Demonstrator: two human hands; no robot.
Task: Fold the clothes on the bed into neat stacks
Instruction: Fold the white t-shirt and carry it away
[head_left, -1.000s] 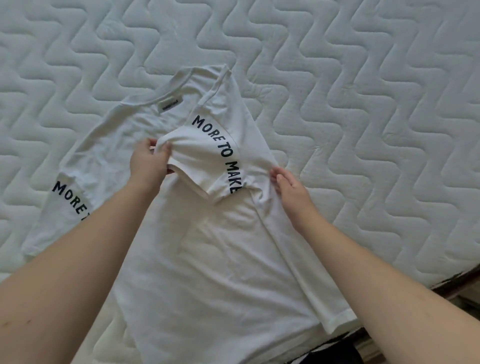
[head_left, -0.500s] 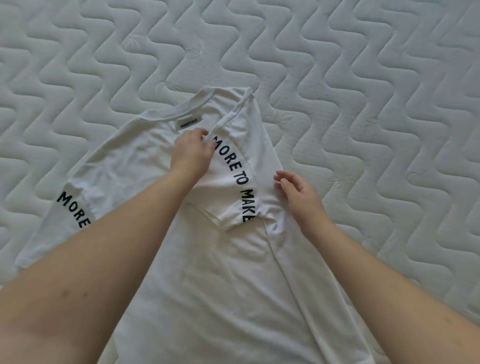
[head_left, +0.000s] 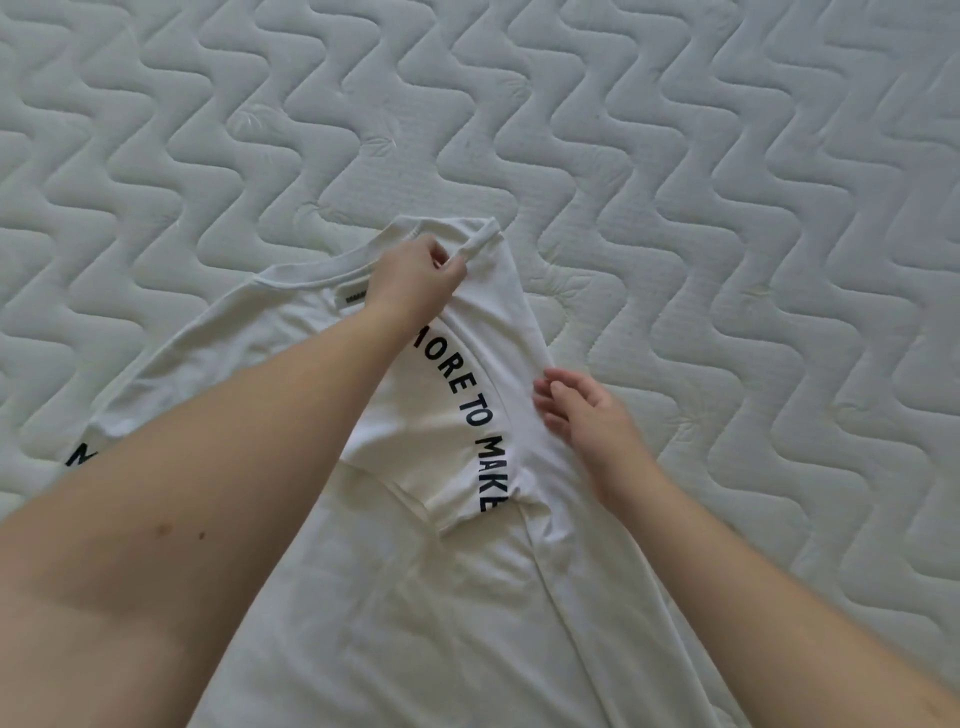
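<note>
white t-shirt (head_left: 415, 597): flat on quilted bed (head_left: 727, 208), right sleeve folded inward, lettering "more to make" showing. left hand (head_left: 415, 278): pinches the collar fold. right hand (head_left: 587, 415): fingers loosely curled, fingertips touching the folded edge.

We are reading "ORE TO MAKE" in dark capitals curving along the folded-in sleeve (head_left: 457, 415) of the white T-shirt (head_left: 415, 597); our left forearm is covering the first letter. On the other sleeve (head_left: 119, 415), toward the bed's left edge, only one partial dark letter is showing. The neck label (head_left: 350, 297) is carrying print too small to read.
</note>
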